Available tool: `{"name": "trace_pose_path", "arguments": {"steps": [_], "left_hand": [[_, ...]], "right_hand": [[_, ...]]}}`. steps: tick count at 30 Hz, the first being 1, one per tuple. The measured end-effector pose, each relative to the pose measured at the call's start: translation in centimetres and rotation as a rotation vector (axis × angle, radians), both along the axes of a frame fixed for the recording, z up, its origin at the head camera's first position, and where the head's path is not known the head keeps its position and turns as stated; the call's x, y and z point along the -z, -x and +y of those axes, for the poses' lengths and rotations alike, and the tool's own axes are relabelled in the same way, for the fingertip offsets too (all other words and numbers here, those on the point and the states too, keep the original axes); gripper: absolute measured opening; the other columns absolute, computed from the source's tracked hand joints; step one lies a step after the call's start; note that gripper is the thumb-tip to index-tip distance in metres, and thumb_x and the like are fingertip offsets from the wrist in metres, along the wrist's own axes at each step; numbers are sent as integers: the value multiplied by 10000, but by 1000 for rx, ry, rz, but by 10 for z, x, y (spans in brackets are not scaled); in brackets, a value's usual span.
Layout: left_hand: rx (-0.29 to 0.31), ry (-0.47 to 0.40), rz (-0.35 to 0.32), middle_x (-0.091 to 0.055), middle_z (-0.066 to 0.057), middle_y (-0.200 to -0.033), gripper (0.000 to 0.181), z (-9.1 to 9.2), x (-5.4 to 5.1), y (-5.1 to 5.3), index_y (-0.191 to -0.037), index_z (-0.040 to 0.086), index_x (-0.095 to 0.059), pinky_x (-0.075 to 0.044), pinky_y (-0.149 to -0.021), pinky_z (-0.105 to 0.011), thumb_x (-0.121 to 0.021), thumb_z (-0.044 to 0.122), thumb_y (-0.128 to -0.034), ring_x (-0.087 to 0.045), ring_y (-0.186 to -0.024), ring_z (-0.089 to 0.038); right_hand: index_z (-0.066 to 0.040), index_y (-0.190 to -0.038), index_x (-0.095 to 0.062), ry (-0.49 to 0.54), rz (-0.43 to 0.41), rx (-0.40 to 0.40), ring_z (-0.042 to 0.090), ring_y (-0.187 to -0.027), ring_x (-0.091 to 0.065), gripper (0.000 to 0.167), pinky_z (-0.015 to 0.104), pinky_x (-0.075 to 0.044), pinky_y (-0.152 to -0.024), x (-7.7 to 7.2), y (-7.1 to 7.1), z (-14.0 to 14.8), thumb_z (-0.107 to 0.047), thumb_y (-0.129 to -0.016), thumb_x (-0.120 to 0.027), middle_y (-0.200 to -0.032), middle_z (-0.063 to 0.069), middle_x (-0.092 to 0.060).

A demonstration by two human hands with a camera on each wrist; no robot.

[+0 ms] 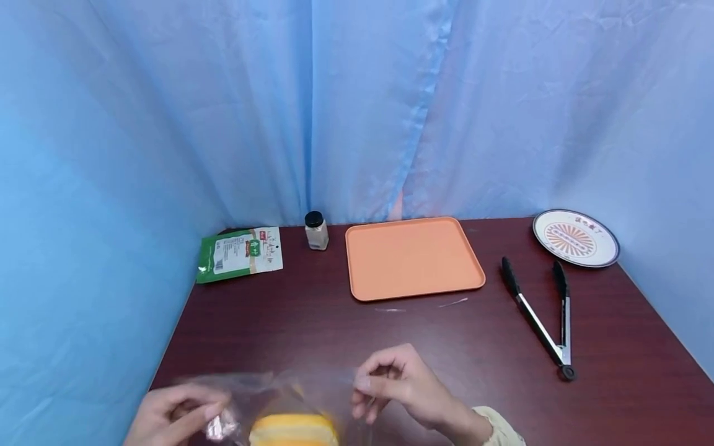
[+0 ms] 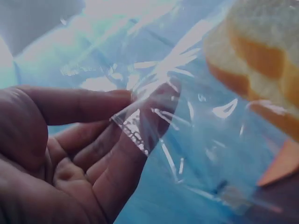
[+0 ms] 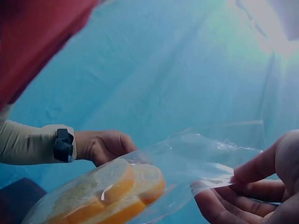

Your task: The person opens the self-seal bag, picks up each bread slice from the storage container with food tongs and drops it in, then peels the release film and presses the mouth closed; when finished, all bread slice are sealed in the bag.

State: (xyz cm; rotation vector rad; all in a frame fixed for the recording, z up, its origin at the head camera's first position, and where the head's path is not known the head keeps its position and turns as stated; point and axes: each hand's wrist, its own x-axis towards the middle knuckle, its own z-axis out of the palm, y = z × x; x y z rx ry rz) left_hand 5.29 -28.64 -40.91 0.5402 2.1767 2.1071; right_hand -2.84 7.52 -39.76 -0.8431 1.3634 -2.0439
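Note:
A clear plastic bag (image 3: 212,158) with slices of bread (image 3: 117,186) inside is stretched between the two hands near the table's front edge. My left hand (image 2: 93,126) pinches one corner of the bag between thumb and fingers, as the left wrist view shows. On the other side, my right hand (image 3: 252,186) pinches the bag's edge between thumb and forefinger. In the head view the left hand (image 1: 175,414) and right hand (image 1: 401,387) flank the yellow-crusted bread (image 1: 294,428), whose lower part is cut off by the frame.
An orange tray (image 1: 415,257) lies at the back middle. To its left are a black-lidded jar (image 1: 317,232) and a green-and-white packet (image 1: 240,254). Tongs (image 1: 538,319), spread apart, and a patterned plate (image 1: 577,238) lie at the right. Blue curtains (image 1: 357,111) surround the table.

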Motion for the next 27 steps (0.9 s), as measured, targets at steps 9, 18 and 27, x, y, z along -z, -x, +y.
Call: {"name": "trace_pose_path", "arguments": {"steps": [9, 18, 27], "left_hand": [[-220, -185, -414, -757, 36, -830, 292, 12, 39, 68, -933, 158, -741, -622, -676, -302, -538, -49, -970, -738, -739, -90], [-358, -4, -588, -686, 63, -751, 125, 7, 73, 112, -921, 72, -711, -608, -620, -262, -620, -12, -938, -676, -643, -49], [-357, 39, -617, -691, 67, -754, 83, 4, 91, 122, -948, 30, -722, -588, -578, -231, -641, 15, -938, -666, -621, -46]], "right_hand": [[18, -941, -674, -294, -295, 218, 111, -642, -719, 88, 263, -601, -586, 66, 72, -22, -52, -927, -624, -746, -4, -719], [154, -1008, -645, -507, -270, 311, 101, -576, -675, 195, 260, -590, -555, 107, 111, -40, -19, -935, -591, -702, 31, -677], [122, -957, -669, -598, -279, 352, 107, -533, -666, 146, 254, -578, -520, 121, 123, -47, 5, -930, -586, -677, 59, -664]]}}
